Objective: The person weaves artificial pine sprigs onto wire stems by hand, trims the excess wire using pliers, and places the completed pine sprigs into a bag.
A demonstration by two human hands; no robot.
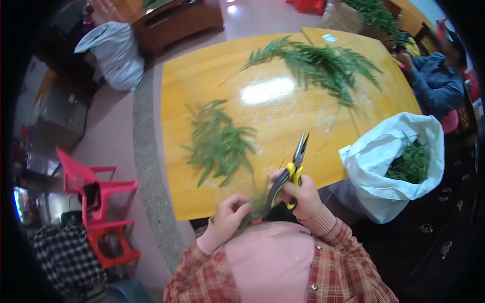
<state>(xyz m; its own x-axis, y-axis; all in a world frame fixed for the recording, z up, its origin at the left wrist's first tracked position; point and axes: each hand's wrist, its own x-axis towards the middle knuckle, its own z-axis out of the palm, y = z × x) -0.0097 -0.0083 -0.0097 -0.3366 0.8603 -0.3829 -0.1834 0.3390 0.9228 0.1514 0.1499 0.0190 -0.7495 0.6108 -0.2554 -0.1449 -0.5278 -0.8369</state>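
My right hand [308, 197] is closed round the needle-nose pliers [292, 174] with black and yellow handles. Their long metal jaws point up and away over the table, slightly apart. My left hand [232, 214], close to my body at the table's near edge, has its fingers closed on the blurred lower end of a green stem [258, 202]. Beyond that hand spreads a leafy green branch [220, 144], smeared by motion; its stem appears to run down toward my fingers. A larger pile of green branches [323, 63] lies on the far side of the table.
The wooden table [192, 81] is glossy. A white sack [374, 187] of greenery stands at its right edge, near a seated person in a blue sleeve [437, 83]. To the left are a red plastic chair [96, 187] and a full pale sack [113, 55].
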